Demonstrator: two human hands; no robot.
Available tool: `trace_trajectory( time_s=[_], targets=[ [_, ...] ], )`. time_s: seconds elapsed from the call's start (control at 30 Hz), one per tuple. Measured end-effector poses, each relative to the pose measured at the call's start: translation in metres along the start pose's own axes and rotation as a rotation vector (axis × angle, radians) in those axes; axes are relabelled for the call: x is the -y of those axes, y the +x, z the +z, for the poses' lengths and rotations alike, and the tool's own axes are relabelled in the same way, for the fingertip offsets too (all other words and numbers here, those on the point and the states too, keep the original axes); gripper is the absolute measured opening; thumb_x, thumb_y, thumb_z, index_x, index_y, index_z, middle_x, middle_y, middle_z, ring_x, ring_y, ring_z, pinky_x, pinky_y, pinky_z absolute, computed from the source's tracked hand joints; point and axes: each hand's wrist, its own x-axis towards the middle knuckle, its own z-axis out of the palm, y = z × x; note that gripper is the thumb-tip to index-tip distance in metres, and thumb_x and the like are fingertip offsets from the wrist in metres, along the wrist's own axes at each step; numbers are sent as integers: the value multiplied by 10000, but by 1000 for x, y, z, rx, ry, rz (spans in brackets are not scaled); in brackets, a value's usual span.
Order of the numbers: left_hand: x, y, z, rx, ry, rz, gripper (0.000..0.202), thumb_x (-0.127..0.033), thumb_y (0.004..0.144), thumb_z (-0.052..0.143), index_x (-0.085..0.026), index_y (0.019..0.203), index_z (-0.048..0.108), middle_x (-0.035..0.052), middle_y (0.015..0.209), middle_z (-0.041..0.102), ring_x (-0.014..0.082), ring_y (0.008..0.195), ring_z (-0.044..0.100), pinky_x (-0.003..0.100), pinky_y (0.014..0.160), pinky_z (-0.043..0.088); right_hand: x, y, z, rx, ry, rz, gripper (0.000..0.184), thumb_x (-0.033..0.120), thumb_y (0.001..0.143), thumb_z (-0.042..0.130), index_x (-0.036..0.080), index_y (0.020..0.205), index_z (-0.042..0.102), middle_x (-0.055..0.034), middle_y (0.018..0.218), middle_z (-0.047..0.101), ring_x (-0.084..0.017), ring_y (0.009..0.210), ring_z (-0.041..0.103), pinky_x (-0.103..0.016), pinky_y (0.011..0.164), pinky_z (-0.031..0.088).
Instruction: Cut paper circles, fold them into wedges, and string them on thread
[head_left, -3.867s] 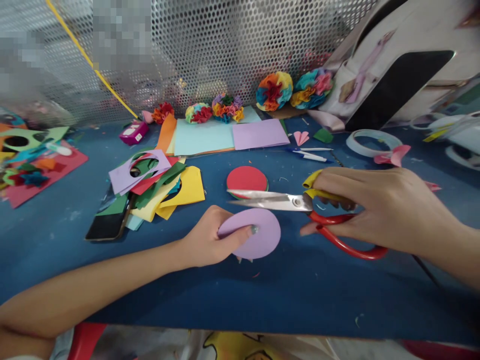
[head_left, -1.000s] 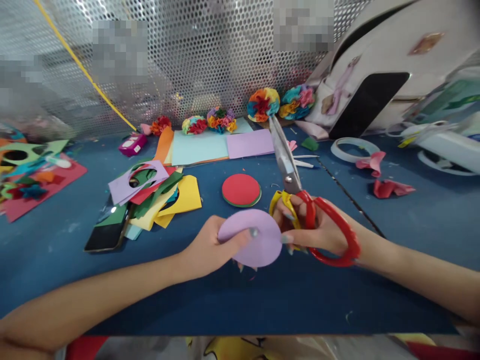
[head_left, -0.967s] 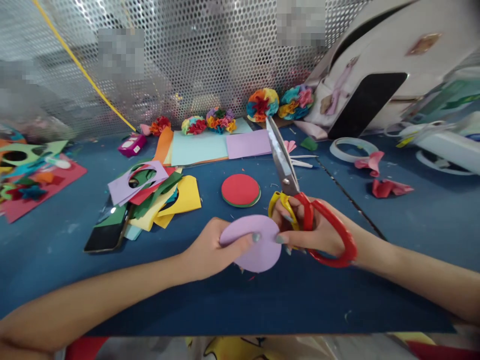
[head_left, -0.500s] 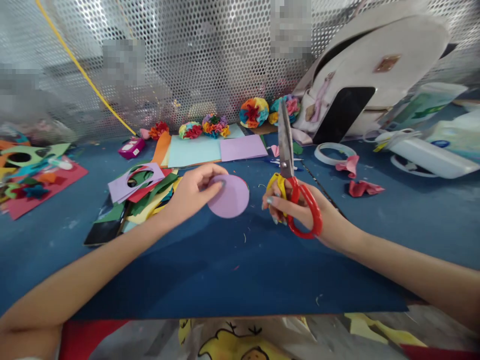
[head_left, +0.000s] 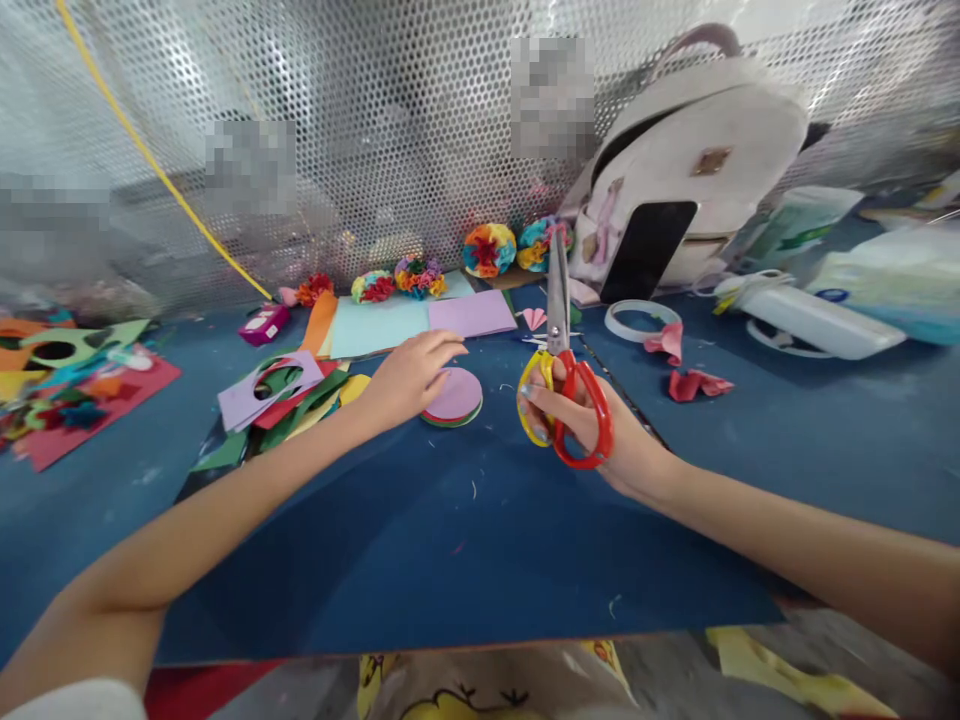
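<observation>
On the blue table lies a small stack of paper circles [head_left: 454,393], lilac on top with red and green edges showing beneath. My left hand [head_left: 412,378] hovers at the stack's left edge, fingers stretched forward and holding nothing. In my right hand [head_left: 571,405] are scissors [head_left: 556,300] with one yellow and one red handle loop, blades pointing up and closed together. Beyond my left hand are a lilac paper sheet [head_left: 474,314] and a light blue sheet [head_left: 382,327].
Paper offcuts [head_left: 274,390] lie at left, with more scraps on red paper [head_left: 142,405] farther out. Paper flower balls [head_left: 489,250] line the perforated metal screen. A white backpack [head_left: 720,130] with a phone [head_left: 649,250] against it, tape roll [head_left: 641,320] and white glue gun [head_left: 817,315] occupy the right.
My left hand has let go of the lilac circle, which now rests on the stack, and its fingers have straightened. The scissors stay upright in my right hand. The view has shifted slightly.
</observation>
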Motion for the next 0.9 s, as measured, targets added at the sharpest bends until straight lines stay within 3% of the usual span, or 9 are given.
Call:
trace_trajectory(
  time_s=[0.1, 0.2, 0.33, 0.47, 0.57, 0.67, 0.77, 0.9],
  targets=[
    [-13, 1, 7, 113, 234, 295, 362, -130, 1023, 450, -117, 1355, 595, 189, 1493, 583, 311, 1389, 550, 554, 1175, 417, 1, 6, -6, -53, -19, -97, 400, 502, 837, 815, 221, 833, 530, 40, 708, 573, -105, 562, 518, -259, 513, 426],
    [-23, 8, 17, 169, 319, 392, 373, -107, 1036, 409, -94, 1364, 584, 194, 1451, 613, 298, 1342, 590, 529, 1161, 437, 1, 17, -17, -135, -26, -241, 394, 484, 829, 832, 231, 822, 530, 33, 727, 577, -111, 571, 519, -267, 525, 441],
    [-24, 21, 15, 158, 250, 276, 277, -112, 1001, 468, -153, 1184, 673, 141, 1299, 676, 282, 1228, 646, 489, 1087, 495, -1, 32, -34, -211, -92, -307, 391, 496, 849, 808, 241, 830, 513, 25, 731, 577, -116, 561, 518, -268, 508, 434],
    [-16, 17, 1, 114, 224, 181, 256, -107, 973, 489, -171, 1146, 667, 122, 1269, 678, 282, 1203, 652, 481, 1057, 520, -9, 46, -49, -183, -494, -348, 232, 471, 976, 587, 246, 978, 531, 14, 757, 597, -140, 580, 556, -286, 541, 481],
    [-9, 0, -4, 94, 208, 95, 297, -115, 972, 494, -177, 1224, 637, 119, 1311, 670, 274, 1254, 635, 477, 1100, 506, -13, 54, -60, -181, -665, -375, 215, 343, 856, 662, 221, 1026, 612, -39, 860, 673, -212, 719, 645, -353, 649, 535],
    [-1, -20, -3, 95, 196, 4, 398, -182, 997, 520, -169, 1394, 547, 151, 1471, 594, 295, 1393, 553, 504, 1178, 447, -12, 60, -72, -207, -872, -422, 339, 245, 743, 721, 208, 1080, 705, -118, 1178, 719, -349, 1018, 686, -474, 861, 550],
    [4, -35, 3, 128, 175, -62, 551, -303, 1013, 564, -152, 1525, 425, 180, 1579, 505, 320, 1463, 494, 510, 1211, 415, -12, 66, -87, -145, -1295, -466, 378, 286, 843, 655, 208, 1205, 730, -133, 1324, 697, -385, 1103, 694, -525, 933, 557],
    [2, -44, 12, 144, 147, -107, 687, -425, 1002, 606, -172, 1582, 338, 177, 1606, 478, 330, 1469, 485, 508, 1212, 415, -18, 74, -102, -90, -1393, -447, 389, 329, 866, 669, 185, 1219, 745, -129, 1267, 745, -379, 1113, 714, -534, 998, 560]
  ],
)
